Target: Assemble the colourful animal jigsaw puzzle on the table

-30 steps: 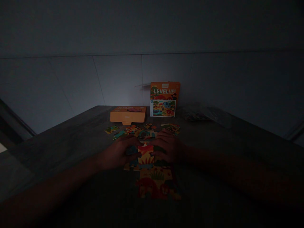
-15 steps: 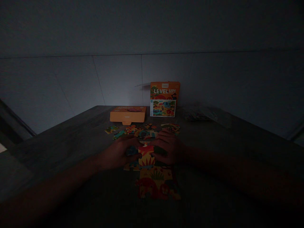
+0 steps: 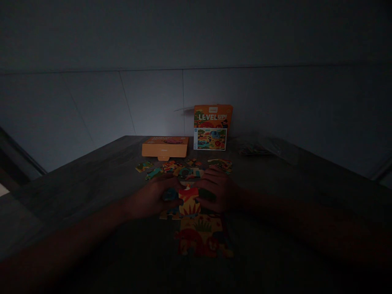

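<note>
Between my two hands is a puzzle piece [image 3: 189,203], yellow and orange with a red spiky plant. My left hand [image 3: 158,195] pinches its left edge, thumb and fingers closed on it. From the other side my right hand [image 3: 217,190] grips the right edge. Just below, joined pieces form a puzzle section [image 3: 200,239] with red animals and a green plant, lying flat on the table. More pieces [image 3: 170,213] show beneath and beside my left hand. Dim light hides the exact finger contact.
Loose puzzle pieces [image 3: 171,167] lie scattered beyond my hands. Behind them are a flat orange box [image 3: 164,149] with its flap out and an upright puzzle box [image 3: 212,122] reading "LEVEL UP!". A clear plastic bag [image 3: 275,150] rests at the back right of the grey table [image 3: 101,171], near the wall.
Hardly anything differs. Both hands keep their hold on the puzzle piece, which has at most shifted very slightly.
</note>
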`<state>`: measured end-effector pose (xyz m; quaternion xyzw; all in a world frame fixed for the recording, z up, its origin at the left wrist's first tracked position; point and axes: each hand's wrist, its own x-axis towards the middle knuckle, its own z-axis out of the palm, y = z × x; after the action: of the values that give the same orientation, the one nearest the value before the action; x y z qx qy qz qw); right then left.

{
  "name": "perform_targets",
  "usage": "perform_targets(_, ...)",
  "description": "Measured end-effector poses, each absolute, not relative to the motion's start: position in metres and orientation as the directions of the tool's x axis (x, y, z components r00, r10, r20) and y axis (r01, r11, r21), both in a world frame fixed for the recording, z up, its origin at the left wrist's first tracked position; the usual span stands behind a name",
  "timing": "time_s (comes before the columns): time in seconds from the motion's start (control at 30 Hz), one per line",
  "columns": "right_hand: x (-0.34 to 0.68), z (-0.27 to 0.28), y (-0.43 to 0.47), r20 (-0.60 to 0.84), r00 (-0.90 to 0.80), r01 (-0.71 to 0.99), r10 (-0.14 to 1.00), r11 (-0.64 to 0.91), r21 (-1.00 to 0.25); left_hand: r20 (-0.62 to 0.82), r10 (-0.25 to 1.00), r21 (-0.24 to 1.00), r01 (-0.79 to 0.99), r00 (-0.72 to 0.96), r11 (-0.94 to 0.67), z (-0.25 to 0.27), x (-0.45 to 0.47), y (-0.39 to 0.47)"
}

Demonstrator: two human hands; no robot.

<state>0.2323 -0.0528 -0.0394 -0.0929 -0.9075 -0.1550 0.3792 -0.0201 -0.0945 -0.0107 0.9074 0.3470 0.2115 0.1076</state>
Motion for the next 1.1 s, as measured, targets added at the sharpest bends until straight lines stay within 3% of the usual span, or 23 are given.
perform_targets(0.53,0.2349,-0.0417,-0.0511,0.698,-0.708,0.281,0.113,0.951,0.131,0.284,0.694,0.343,0.606,0.661,-0.717,-0.0079,-0.0197,-0.096)
perform_targets(1.1,0.235,-0.0424,-0.0519,0.707,-0.692,0.297,0.145,0.95,0.096,0.354,0.688,0.336,0.601,0.633,-0.725,-0.0101,-0.0182,-0.0962)
